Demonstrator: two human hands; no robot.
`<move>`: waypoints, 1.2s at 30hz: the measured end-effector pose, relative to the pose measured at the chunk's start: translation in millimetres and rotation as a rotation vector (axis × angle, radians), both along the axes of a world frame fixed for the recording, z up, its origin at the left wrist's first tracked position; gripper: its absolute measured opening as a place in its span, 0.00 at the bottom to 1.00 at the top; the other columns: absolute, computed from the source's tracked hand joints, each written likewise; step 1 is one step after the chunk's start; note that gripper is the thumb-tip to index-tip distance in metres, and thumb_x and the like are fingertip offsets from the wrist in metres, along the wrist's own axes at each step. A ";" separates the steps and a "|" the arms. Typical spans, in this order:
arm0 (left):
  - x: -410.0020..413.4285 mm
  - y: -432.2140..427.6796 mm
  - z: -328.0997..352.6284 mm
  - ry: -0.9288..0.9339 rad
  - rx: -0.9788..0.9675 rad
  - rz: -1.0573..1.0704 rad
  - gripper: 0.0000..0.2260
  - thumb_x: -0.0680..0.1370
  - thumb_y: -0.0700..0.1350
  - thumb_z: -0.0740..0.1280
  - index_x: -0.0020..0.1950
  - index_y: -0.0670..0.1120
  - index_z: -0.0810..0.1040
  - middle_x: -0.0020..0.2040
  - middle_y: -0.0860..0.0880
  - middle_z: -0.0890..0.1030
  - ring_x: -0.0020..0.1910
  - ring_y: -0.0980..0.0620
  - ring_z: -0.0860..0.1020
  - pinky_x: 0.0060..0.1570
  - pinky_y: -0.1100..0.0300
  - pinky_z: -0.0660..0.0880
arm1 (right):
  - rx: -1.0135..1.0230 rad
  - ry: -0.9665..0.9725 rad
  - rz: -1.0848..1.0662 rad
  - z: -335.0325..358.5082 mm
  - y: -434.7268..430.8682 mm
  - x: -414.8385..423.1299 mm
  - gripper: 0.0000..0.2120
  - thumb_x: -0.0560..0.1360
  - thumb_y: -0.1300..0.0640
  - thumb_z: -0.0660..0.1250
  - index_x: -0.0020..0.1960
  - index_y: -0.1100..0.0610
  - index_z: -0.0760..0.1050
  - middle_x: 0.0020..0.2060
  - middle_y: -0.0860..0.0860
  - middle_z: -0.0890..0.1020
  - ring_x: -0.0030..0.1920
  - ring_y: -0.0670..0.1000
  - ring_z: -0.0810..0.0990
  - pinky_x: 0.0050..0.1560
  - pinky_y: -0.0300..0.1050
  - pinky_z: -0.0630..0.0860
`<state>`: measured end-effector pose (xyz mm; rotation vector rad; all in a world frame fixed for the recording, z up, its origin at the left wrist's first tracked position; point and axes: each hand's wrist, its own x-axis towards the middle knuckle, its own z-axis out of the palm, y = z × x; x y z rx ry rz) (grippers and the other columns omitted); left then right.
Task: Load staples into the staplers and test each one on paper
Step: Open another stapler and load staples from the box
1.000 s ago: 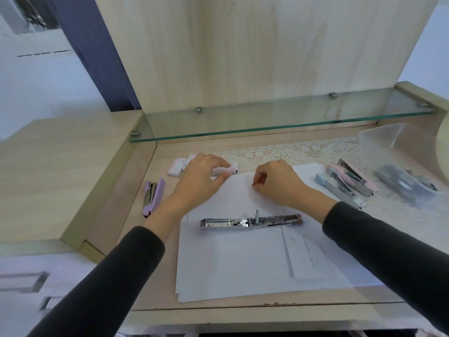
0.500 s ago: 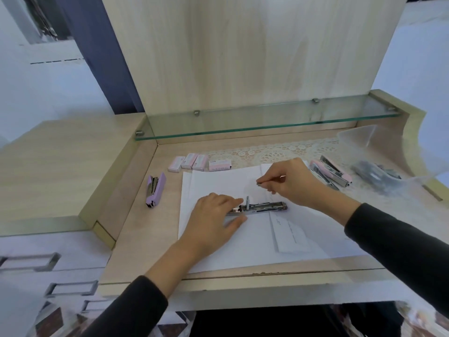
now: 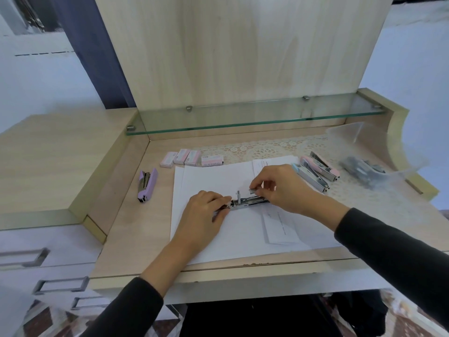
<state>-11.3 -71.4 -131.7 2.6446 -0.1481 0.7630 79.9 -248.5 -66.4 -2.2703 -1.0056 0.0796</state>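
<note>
Left hand (image 3: 206, 211) lies on the paper (image 3: 213, 177) with its fingers curled round the nine o'clock end of the open stapler (image 3: 247, 203), holding it flat. That stapler lies spread open at the middle of the sheets, its length running from nine to three o'clock, with a small metal part standing upright near its middle. Right hand (image 3: 285, 188) is at the stapler's three o'clock end and pinches a short strip of staples (image 3: 254, 190) between thumb and fingertips, just above the open metal channel; whether the strip touches the channel cannot be told. A folded slip (image 3: 279, 228) lies on the sheets at five o'clock from the stapler. At nine o'clock from the paper a purple stapler (image 3: 147, 184) lies on the bare table (image 3: 136, 229). Four small staple boxes (image 3: 192, 158) sit in a row at eleven o'clock, just beside the paper's far edge. At two o'clock a blue stapler (image 3: 312, 178) and a pink stapler (image 3: 323, 166) lie side by side on a lace mat (image 3: 267, 149), and beyond them a clear plastic bag (image 3: 364, 167) holds dark things too blurred to tell.
</note>
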 end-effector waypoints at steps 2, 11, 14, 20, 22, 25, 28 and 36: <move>-0.3 -0.1 -0.7 -0.014 0.032 -0.001 0.13 0.73 0.48 0.62 0.49 0.44 0.83 0.40 0.49 0.82 0.40 0.54 0.72 0.47 0.63 0.65 | -0.038 -0.018 0.015 -1.2 1.0 -1.1 0.05 0.71 0.64 0.68 0.44 0.57 0.82 0.38 0.48 0.77 0.36 0.47 0.74 0.40 0.37 0.67; -0.6 0.7 -2.5 -0.094 0.070 0.013 0.13 0.72 0.48 0.61 0.47 0.46 0.83 0.39 0.51 0.82 0.41 0.56 0.70 0.48 0.61 0.62 | -0.030 -0.025 0.029 -14.6 -0.9 1.4 0.05 0.68 0.63 0.71 0.43 0.56 0.83 0.38 0.49 0.80 0.37 0.51 0.75 0.39 0.35 0.68; -0.2 0.9 -3.1 -0.090 0.063 0.006 0.13 0.72 0.48 0.61 0.47 0.46 0.83 0.39 0.51 0.82 0.41 0.56 0.70 0.48 0.61 0.62 | 0.005 -0.019 0.021 -19.1 -0.6 3.9 0.05 0.67 0.64 0.73 0.42 0.57 0.84 0.38 0.51 0.81 0.36 0.52 0.76 0.38 0.33 0.67; 0.6 1.2 -3.6 -0.094 0.050 0.001 0.13 0.72 0.48 0.61 0.47 0.45 0.83 0.39 0.51 0.82 0.41 0.57 0.70 0.48 0.62 0.63 | 0.087 0.054 0.020 -18.2 -0.6 4.5 0.05 0.66 0.63 0.73 0.40 0.56 0.83 0.33 0.41 0.77 0.31 0.45 0.72 0.34 0.30 0.69; 0.6 1.2 -3.4 -0.094 0.049 0.002 0.13 0.72 0.48 0.61 0.47 0.45 0.83 0.39 0.51 0.82 0.41 0.57 0.70 0.48 0.62 0.63 | 0.082 0.052 0.031 -17.7 -0.4 4.9 0.05 0.66 0.64 0.73 0.40 0.56 0.83 0.33 0.41 0.77 0.31 0.44 0.71 0.33 0.30 0.69; 0.1 1.2 -3.1 -0.091 0.042 0.002 0.13 0.72 0.48 0.61 0.47 0.45 0.83 0.39 0.51 0.82 0.41 0.56 0.70 0.48 0.63 0.62 | 0.098 0.038 0.034 -19.1 -0.4 5.9 0.05 0.65 0.64 0.74 0.39 0.56 0.83 0.33 0.41 0.77 0.29 0.44 0.70 0.33 0.31 0.69; 0.0 1.3 -2.6 -0.090 0.039 0.000 0.13 0.72 0.48 0.61 0.47 0.45 0.83 0.39 0.50 0.82 0.41 0.56 0.70 0.47 0.63 0.62 | 0.127 0.049 0.038 -21.5 -0.7 10.0 0.05 0.64 0.64 0.75 0.37 0.56 0.83 0.32 0.41 0.78 0.31 0.45 0.72 0.32 0.31 0.69; 0.1 2.0 -3.1 -0.090 0.049 -0.001 0.13 0.72 0.48 0.61 0.47 0.45 0.83 0.40 0.50 0.82 0.41 0.56 0.70 0.47 0.61 0.63 | 0.142 -0.157 0.123 -36.0 -5.5 12.5 0.03 0.64 0.61 0.75 0.38 0.58 0.83 0.34 0.51 0.81 0.31 0.43 0.73 0.34 0.30 0.68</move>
